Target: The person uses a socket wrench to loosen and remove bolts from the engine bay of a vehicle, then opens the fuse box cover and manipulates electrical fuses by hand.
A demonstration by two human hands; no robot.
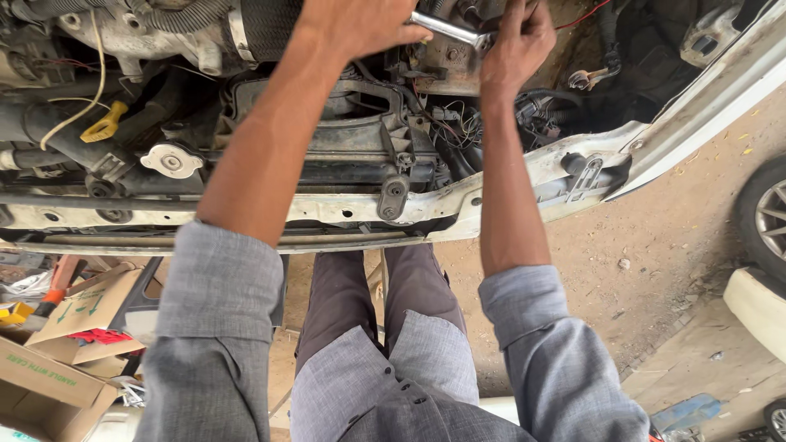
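Wrench (446,29) shaft is clenched in left hand (360,24); right hand (517,37) is closed around its head at engine bay (344,139) far edge. Head should be kept seated squarely.

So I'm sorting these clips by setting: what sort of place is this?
Likely an open-air car repair yard: an exposed engine bay, the hands working a spanner inside it, dirt ground, and a wheel nearby.

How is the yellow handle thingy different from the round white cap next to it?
The yellow dipstick handle is a bright loop standing out on a stalk; the round white cap is a flat, pale disc with a centre knob. The handle sits higher left, the cap lower right. Both are in the engine bay, and neither hand touches them.
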